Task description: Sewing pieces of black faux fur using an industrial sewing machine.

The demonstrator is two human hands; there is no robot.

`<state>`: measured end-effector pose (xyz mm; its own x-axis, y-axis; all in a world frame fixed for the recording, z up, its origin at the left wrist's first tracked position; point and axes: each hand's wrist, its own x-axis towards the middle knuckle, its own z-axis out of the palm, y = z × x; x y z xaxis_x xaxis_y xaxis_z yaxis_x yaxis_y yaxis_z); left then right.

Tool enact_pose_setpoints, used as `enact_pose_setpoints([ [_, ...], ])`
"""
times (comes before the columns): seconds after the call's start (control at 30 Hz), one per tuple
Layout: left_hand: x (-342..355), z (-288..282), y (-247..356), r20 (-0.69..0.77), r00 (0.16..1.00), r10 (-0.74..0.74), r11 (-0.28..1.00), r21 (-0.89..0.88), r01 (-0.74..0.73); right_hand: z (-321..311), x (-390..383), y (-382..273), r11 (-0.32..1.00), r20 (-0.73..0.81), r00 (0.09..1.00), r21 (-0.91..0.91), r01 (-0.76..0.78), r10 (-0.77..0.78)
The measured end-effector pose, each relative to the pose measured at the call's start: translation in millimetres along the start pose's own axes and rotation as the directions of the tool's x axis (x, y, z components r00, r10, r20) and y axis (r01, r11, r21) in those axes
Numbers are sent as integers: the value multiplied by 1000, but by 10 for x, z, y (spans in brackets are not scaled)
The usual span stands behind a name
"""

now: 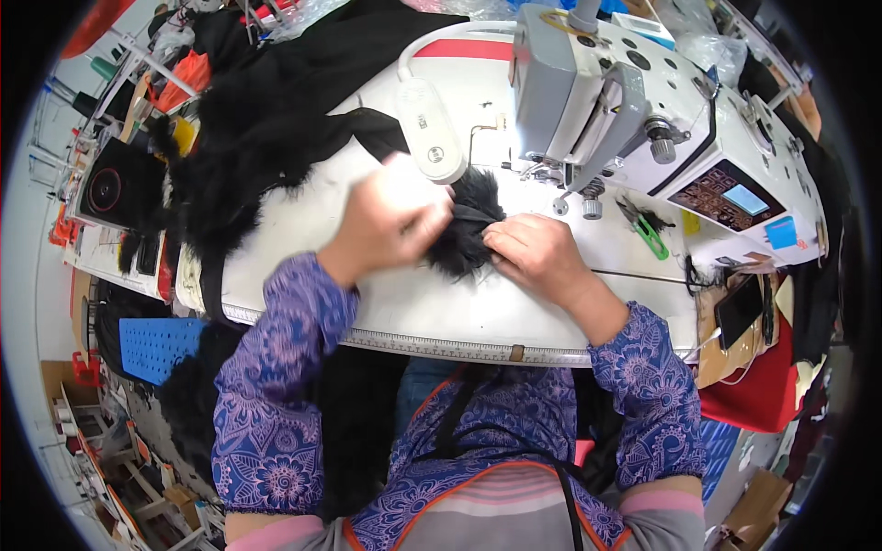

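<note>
A small black fur fabric piece (pixel 469 234) lies on the white sewing table, below and in front of the machine's needle area. My right hand (pixel 540 257) pinches its right edge between thumb and fingers. At its left side is my left hand (pixel 390 220), slightly raised and blurred, with the fingers curled in. Whatever those fingers hold, if anything, is hidden. Behind the fur piece stands the sewing machine (pixel 588 101), with its presser foot close above the table. A white lamp (pixel 430 129) on a bent neck hangs over my left hand.
Black furry fabric (pixel 239 156) is heaped over the table's left side. Green-handled thread snips (pixel 650 237) lie right of the needle area. A measuring tape (pixel 441 347) runs along the table's front edge. Farther right is a dark phone (pixel 738 312); a blue perforated panel (pixel 158 347) is at lower left.
</note>
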<state>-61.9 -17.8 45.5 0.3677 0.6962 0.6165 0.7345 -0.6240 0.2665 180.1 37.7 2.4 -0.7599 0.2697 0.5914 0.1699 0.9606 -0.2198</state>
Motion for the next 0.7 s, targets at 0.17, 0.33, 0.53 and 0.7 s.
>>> enact_pose_setpoints([
  [0.17,-111,291,297,185,983,-9,994,106,-11,8,-32,36,999,4,1000,42,-9,9],
  [0.33,-110,480,232,169,963,-212,962,208,175,-55,-119,150,990,56,997,128,-66,59],
  [0.53,29,707,238,133,948,-290,940,226,256,-173,-232,290,953,126,973,212,-215,191],
  [0.7,164,878,129,145,950,-276,948,206,244,-228,-314,428,956,91,970,169,-240,227],
])
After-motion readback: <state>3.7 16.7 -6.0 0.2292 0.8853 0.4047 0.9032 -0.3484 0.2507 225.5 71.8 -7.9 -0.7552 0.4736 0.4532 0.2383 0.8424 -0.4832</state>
